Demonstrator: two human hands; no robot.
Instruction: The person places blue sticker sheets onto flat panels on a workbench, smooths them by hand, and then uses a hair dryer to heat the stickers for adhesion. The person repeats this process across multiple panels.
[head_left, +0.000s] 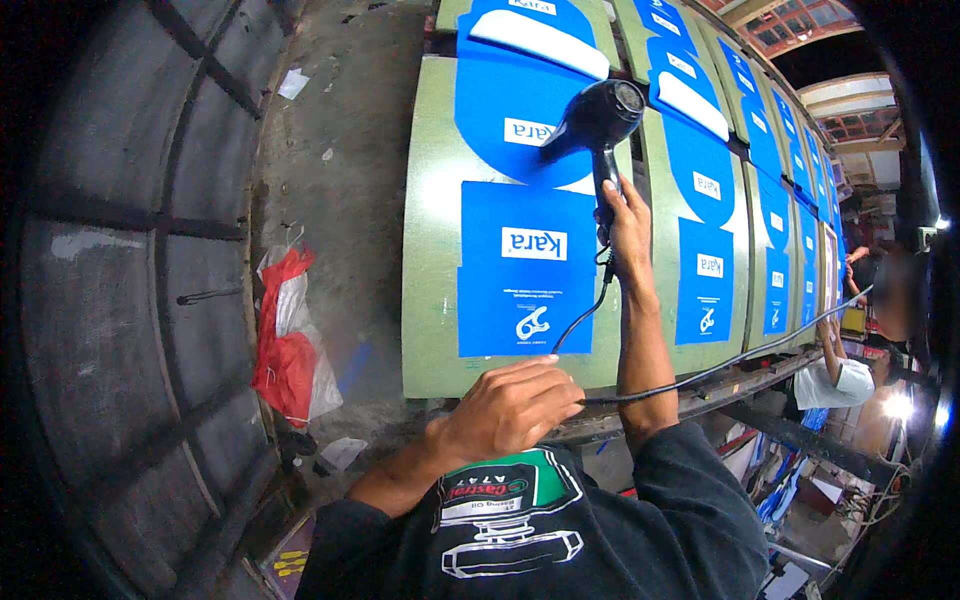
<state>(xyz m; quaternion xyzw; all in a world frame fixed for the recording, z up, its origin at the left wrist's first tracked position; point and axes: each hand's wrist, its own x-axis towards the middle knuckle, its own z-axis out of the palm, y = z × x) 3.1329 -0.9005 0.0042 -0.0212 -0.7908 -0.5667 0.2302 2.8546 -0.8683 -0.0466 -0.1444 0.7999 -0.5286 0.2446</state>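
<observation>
My right hand (630, 225) is wrapped around the handle of a black hair dryer (600, 116), whose nozzle points down and left over a blue printed sheet (510, 112). The dryer's black power cord (581, 319) runs down to my left hand (517, 397), which is closed around it near my chest. From there the cord stretches off to the right. Below the rounded blue sheet lies a square blue sheet (487, 270) with white print, flat on a green panel (427, 330). A partly folded flap with a white underside (540, 45) crosses the upper part of the rounded sheet.
More green panels (660, 187) with blue sheets stand in a row to the right. A wooden rail (720, 394) runs along their near edge. Red and white plastic bags (292, 337) lie on the concrete floor at left. A person in a white shirt (836, 382) is at the far right.
</observation>
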